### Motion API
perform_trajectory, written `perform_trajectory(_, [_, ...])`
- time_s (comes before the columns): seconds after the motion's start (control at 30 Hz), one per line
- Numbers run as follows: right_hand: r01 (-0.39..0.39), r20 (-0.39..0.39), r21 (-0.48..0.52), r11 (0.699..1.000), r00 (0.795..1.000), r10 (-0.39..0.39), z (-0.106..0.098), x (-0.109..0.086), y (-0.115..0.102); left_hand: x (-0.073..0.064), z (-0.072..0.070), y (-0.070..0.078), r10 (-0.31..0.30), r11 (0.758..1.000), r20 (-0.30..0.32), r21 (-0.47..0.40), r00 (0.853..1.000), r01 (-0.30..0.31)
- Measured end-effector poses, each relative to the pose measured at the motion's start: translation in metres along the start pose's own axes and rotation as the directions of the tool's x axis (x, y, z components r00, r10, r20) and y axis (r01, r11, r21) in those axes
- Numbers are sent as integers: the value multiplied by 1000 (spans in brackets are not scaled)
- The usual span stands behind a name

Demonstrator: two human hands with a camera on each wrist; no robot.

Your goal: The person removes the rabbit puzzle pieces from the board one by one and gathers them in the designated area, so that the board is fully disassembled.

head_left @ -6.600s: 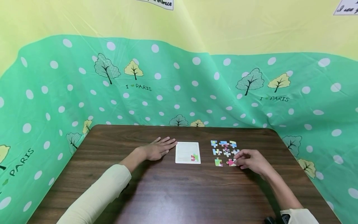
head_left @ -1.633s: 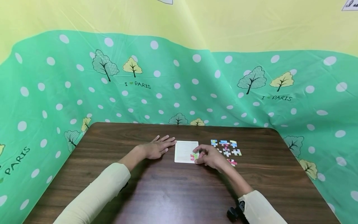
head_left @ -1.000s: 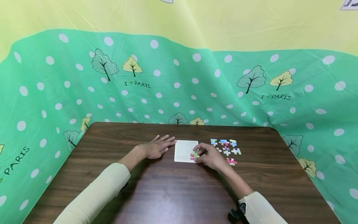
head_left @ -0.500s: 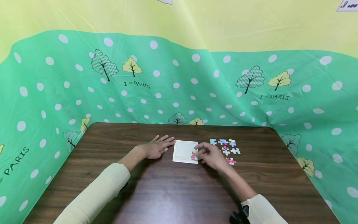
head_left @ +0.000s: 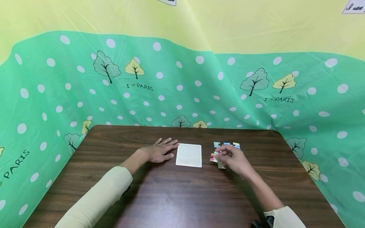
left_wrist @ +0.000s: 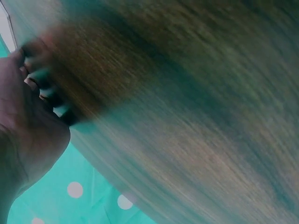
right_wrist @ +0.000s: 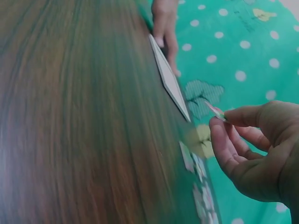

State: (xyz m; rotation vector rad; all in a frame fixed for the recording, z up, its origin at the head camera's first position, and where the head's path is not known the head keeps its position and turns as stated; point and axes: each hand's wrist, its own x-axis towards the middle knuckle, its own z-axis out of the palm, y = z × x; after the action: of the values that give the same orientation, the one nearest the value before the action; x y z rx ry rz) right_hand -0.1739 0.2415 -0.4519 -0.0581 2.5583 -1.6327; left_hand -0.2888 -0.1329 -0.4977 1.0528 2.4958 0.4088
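My right hand [head_left: 234, 160] pinches a pink-and-green jigsaw piece [head_left: 213, 157] between thumb and fingertips. In the right wrist view this piece [right_wrist: 215, 111] is held up off the table, seen nearly edge-on. Under and behind that hand lie several loose jigsaw pieces [head_left: 217, 144], some hidden by it; a green piece [head_left: 221, 165] shows just below the held one. To their left lies a square white puzzle tray [head_left: 189, 155] with a raised rim. My left hand [head_left: 157, 153] rests flat on the table, fingers spread, with the fingertips at the tray's left edge.
The dark wood-grain table [head_left: 176, 196] bears the tray and pieces near its far edge. Right behind it hangs a green and yellow printed cloth [head_left: 159, 104]. A black device [head_left: 263, 222] is strapped at my right wrist.
My right hand has lifted the pink-and-green piece out of the tray's lower right corner and carried it right, over the loose pieces. The left hand stays by the tray.
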Motion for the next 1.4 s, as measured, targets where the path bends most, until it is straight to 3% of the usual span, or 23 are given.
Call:
perform_trajectory(0.13, [-46, -24, -1, 999, 999, 46, -17, -5, 2, -9, -9, 16, -19, 1000, 5, -3, 1000, 19])
perform_trajectory(0.23, [-60, -31, -7, 998, 998, 60, -31, -8, 4, -11, -10, 20, -36, 999, 1, 16, 999, 36])
perform_trajectory(0.73, [-136, -67, -128, 983, 990, 128, -86, -17, 33, -9, -9, 23, -50, 999, -1, -5, 999, 50])
perform_trajectory(1.13, [-198, 16, -164, 967, 979, 203, -111, -20, 51, -10, -10, 26, -88, 996, 13, 13, 996, 88])
perform_trajectory(1.4, [-197, 18, -222, 955, 978, 206, -110, -16, 58, -10, -10, 25, -100, 995, 23, 18, 995, 99])
